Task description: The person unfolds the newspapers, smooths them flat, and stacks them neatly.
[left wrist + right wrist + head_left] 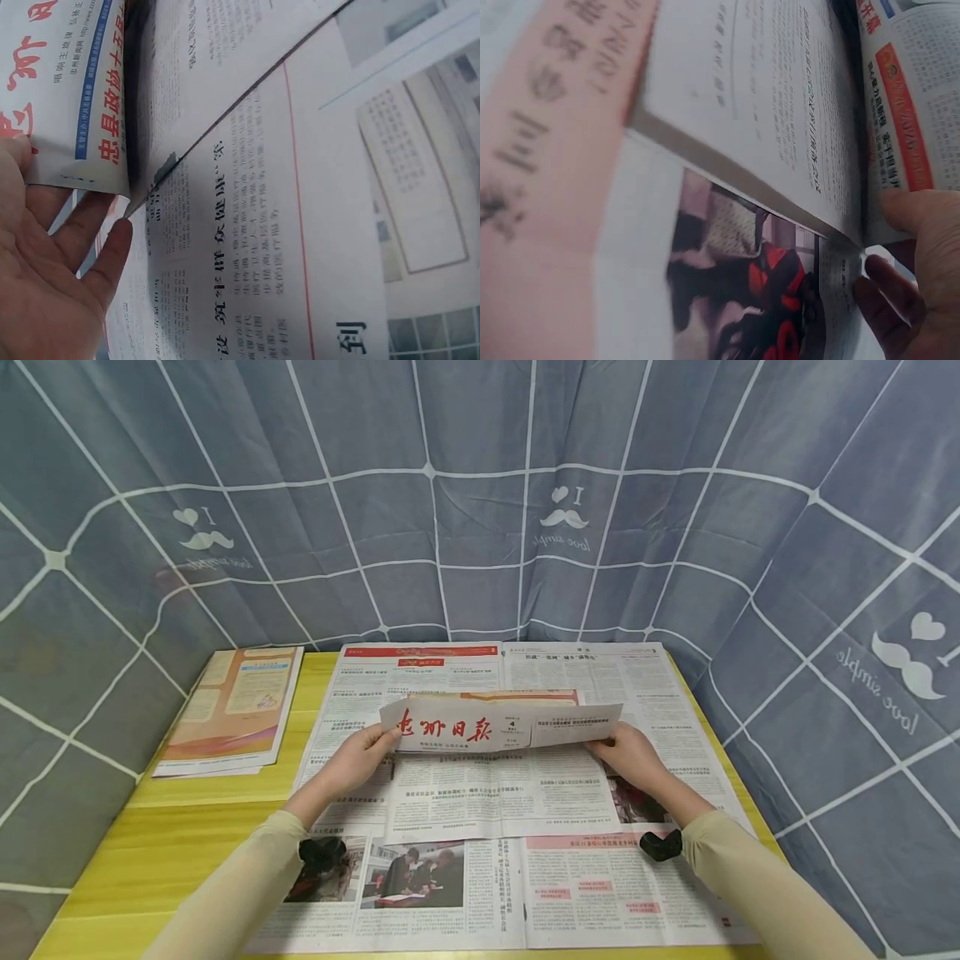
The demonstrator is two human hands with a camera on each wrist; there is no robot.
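Note:
A folded newspaper with large red characters is raised at its near side, over the middle of the spread sheets. My left hand pinches its left end; in the left wrist view, the thumb lies on top and the fingers are underneath. My right hand pinches the right end the same way, thumb over the printed face. An orange-topped edge shows just behind the raised strip; most of that thing is hidden. Below the strip a printed page lies flat, its thick edge visible in the right wrist view.
Open newspaper sheets cover most of the yellow table. An orange and cream booklet lies on papers at the far left. Grey checked curtains enclose the back and sides.

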